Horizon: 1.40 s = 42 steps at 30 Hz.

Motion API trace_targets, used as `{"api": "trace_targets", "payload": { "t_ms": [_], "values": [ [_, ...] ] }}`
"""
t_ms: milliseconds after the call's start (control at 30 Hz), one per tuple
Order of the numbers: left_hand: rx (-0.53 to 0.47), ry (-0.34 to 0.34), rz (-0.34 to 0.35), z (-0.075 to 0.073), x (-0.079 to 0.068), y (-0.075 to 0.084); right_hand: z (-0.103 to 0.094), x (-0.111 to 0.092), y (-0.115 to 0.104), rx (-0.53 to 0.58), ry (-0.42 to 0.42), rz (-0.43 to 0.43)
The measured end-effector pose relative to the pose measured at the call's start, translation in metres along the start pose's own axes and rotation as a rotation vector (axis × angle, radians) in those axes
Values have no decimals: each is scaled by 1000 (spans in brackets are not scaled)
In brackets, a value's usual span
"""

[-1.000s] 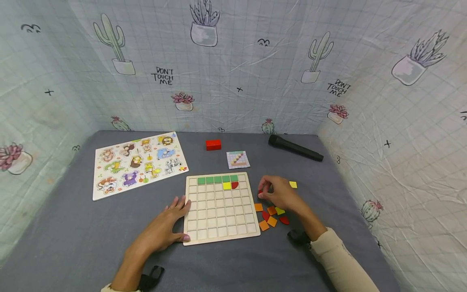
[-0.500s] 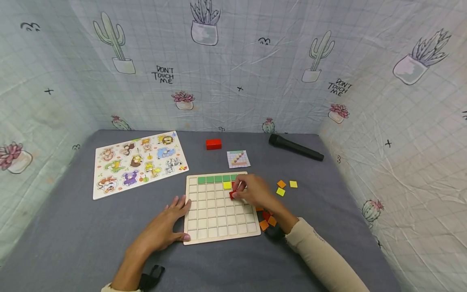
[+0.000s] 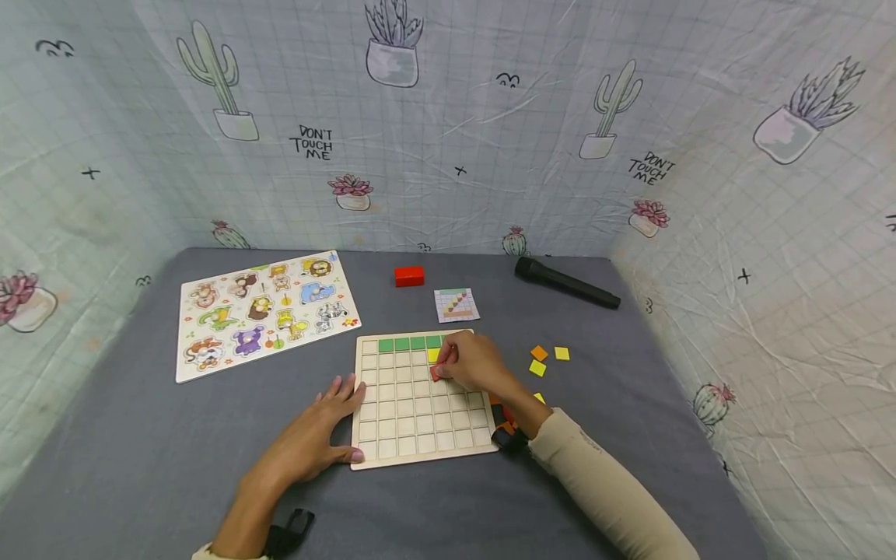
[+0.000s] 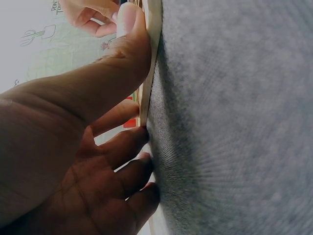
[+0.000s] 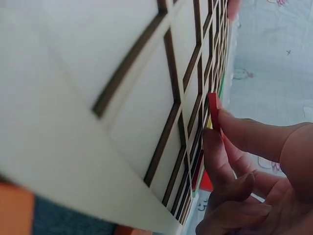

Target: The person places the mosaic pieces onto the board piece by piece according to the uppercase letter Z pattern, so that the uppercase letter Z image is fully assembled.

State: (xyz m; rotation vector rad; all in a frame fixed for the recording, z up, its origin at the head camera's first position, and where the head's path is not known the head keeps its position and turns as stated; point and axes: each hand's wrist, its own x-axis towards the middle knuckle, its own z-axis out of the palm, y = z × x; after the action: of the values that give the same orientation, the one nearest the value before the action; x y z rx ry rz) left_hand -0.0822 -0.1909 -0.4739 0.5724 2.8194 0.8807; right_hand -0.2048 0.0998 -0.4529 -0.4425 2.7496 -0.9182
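Observation:
A wooden grid board lies on the grey cloth, with a row of green square tiles near its far edge and a yellow tile below them. My left hand rests at the board's left edge, its fingers spread and the thumb on the near corner. Between thumb and fingers my right hand pinches a thin red tile over a cell just below the yellow one. The tile's full outline is hidden, and that hand also covers the board's upper right.
Loose orange and yellow tiles lie right of the board; more are partly under my right forearm. Behind it are a small pattern card, a red block and a black microphone. An animal puzzle board lies at left.
My right hand has moved left from the loose pieces to the board, bringing the red tile, and lately shifted it slightly further left. The left hand has stayed in place.

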Motion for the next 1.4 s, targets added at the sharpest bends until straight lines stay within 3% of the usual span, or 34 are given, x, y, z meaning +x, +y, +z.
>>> {"api": "trace_targets", "payload": {
  "t_ms": [267,633,1033,1200,1400],
  "values": [
    [-7,-11,-17,-1,0,1,0,1,-3,15,22,4],
    [-4,-20,-20,-4,0,2,3,8,-5,-70,10,32],
    [-4,-17,-12,-3,0,0,-14,-2,12,103,-102,-25],
    [-12,-17,-8,-1,0,-1,-26,-13,24,154,-56,-59],
    [-23,-14,-7,-1,1,0,-48,-29,50,82,27,-19]
  ]
}}
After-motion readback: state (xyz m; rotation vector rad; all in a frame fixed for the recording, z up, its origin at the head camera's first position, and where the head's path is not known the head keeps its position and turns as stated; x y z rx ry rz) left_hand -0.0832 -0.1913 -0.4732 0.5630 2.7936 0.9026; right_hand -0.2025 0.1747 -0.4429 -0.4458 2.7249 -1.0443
